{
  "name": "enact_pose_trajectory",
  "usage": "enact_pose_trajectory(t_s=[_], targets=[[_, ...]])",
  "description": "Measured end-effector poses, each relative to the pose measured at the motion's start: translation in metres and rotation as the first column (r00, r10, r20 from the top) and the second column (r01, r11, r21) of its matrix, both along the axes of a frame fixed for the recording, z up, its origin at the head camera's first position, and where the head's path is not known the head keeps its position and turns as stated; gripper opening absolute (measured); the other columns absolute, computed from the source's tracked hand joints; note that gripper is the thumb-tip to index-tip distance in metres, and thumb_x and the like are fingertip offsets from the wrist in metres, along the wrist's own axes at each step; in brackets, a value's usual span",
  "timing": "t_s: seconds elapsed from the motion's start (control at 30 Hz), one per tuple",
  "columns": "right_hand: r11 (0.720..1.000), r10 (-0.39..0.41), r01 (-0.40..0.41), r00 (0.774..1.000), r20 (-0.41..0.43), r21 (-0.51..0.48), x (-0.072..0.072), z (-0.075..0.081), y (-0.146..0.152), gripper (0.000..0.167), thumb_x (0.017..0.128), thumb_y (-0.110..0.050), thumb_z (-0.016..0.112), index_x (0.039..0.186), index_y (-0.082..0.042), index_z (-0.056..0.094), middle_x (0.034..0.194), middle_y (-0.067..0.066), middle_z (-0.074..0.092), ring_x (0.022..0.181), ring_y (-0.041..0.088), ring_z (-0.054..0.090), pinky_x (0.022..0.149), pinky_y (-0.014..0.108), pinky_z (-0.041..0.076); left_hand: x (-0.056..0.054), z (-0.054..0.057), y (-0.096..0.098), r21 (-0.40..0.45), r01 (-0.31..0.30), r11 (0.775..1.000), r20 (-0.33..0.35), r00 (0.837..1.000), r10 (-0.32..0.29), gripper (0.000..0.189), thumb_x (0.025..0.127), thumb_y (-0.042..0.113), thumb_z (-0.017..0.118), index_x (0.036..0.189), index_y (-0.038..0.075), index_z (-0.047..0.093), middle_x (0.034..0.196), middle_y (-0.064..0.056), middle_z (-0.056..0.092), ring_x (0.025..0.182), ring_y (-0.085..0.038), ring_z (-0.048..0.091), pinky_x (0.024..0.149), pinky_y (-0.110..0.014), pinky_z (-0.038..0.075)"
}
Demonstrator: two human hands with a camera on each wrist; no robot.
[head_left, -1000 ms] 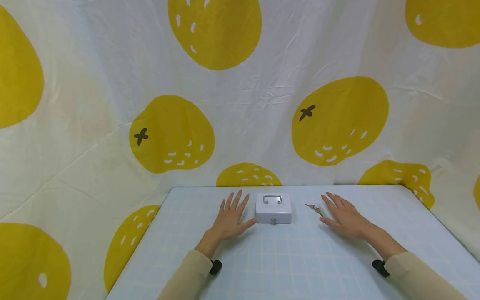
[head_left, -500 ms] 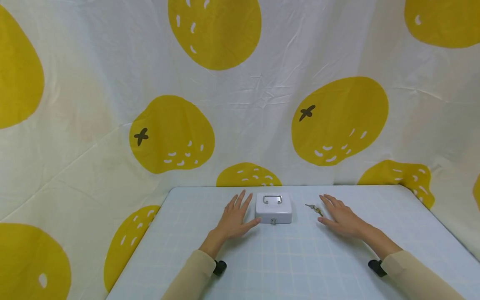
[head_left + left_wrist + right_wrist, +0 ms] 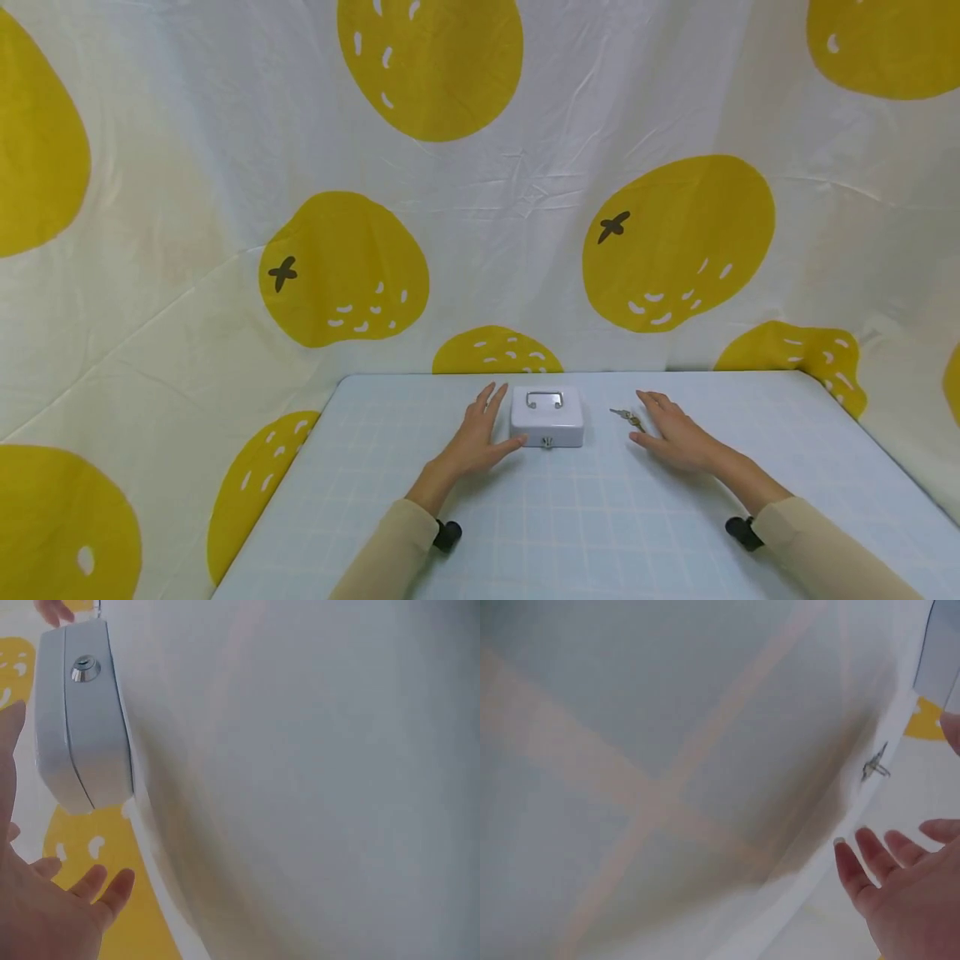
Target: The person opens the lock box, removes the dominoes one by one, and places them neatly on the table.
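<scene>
A small white cash box (image 3: 547,417) with a folding metal handle (image 3: 545,399) on its lid stands closed at the far middle of the table. Its round silver lock (image 3: 85,668) faces the person. My left hand (image 3: 474,435), fingers spread, is at the box's left side, the thumb overlapping its front left corner in the head view. A pair of keys (image 3: 628,418) lies on the table to the right of the box. Close to the right of these keys is my right hand (image 3: 677,433), its fingers relaxed and holding nothing.
Pale checked cloth covers the table (image 3: 570,525). Behind it hangs a white curtain (image 3: 510,250) printed with large yellow fruits. Each wrist wears a small black camera, and beige sleeves cover both forearms.
Both hands have moved slightly inward, the left toward the cash box and the right toward the keys. The box and keys stay in place.
</scene>
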State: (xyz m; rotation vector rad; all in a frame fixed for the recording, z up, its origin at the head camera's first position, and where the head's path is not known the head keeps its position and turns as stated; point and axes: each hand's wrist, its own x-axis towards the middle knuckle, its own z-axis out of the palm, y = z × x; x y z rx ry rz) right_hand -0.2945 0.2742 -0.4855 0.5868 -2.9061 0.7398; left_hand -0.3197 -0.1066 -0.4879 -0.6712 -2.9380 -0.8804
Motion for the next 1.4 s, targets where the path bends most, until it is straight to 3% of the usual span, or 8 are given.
enact_pose_trajectory(t_s=[0.17, 0.43, 0.8, 1.17, 1.4], targets=[[0.999, -0.004, 0.006, 0.999, 0.036, -0.042, -0.002, 0.002, -0.003, 0.08, 0.099, -0.032, 0.069, 0.152, 0.012, 0.029, 0.149, 0.038, 0.034, 0.137, 0.057, 0.034, 0.107, 0.071, 0.03, -0.001, 0.0, 0.003, 0.07, -0.014, 0.997, 0.042, 0.999, 0.011, 0.099, 0.091, 0.058, 0.071, 0.165, 0.027, 0.013, 0.17, -0.009, 0.012, 0.15, -0.04, 0.026, 0.115, -0.061, 0.031], [0.997, -0.034, 0.041, 0.995, 0.089, -0.07, -0.009, -0.002, -0.006, 0.075, 0.098, -0.027, 0.069, 0.146, 0.018, 0.033, 0.14, 0.04, 0.041, 0.128, 0.054, 0.045, 0.105, 0.067, 0.035, -0.003, -0.004, 0.008, 0.164, 0.018, 0.986, 0.078, 0.997, -0.031, 0.106, 0.087, 0.044, 0.081, 0.165, 0.019, 0.014, 0.168, -0.011, 0.017, 0.153, -0.03, 0.024, 0.12, -0.052, 0.025], [0.989, -0.063, 0.082, 0.987, 0.149, -0.125, -0.023, -0.005, -0.008, 0.062, 0.096, -0.019, 0.071, 0.135, 0.021, 0.044, 0.119, 0.031, 0.056, 0.104, 0.04, 0.057, 0.091, 0.057, 0.047, -0.006, -0.006, 0.014, 0.236, -0.027, 0.971, 0.141, 0.99, -0.007, 0.11, 0.083, 0.037, 0.087, 0.164, 0.014, 0.016, 0.166, -0.01, 0.024, 0.138, -0.027, 0.044, 0.115, -0.046, 0.037], [0.975, -0.117, 0.14, 0.983, 0.142, -0.171, -0.035, -0.006, -0.011, 0.04, 0.093, -0.012, 0.071, 0.118, 0.018, 0.06, 0.107, 0.026, 0.064, 0.097, 0.037, 0.062, 0.087, 0.053, 0.049, -0.016, -0.012, 0.019, 0.273, -0.065, 0.96, 0.2, 0.98, 0.009, 0.107, 0.082, 0.037, 0.088, 0.162, 0.014, 0.023, 0.155, -0.011, 0.039, 0.115, -0.022, 0.054, 0.098, -0.041, 0.05], [0.961, -0.182, 0.221, 0.959, 0.217, -0.168, -0.04, -0.005, -0.017, 0.033, 0.095, -0.011, 0.069, 0.115, 0.014, 0.062, 0.107, 0.024, 0.064, 0.099, 0.037, 0.059, 0.091, 0.054, 0.048, -0.019, -0.014, 0.022, 0.271, -0.1, 0.957, 0.231, 0.972, 0.036, 0.101, 0.081, 0.038, 0.088, 0.16, 0.018, 0.029, 0.155, -0.01, 0.042, 0.108, -0.018, 0.055, 0.098, -0.039, 0.05]])
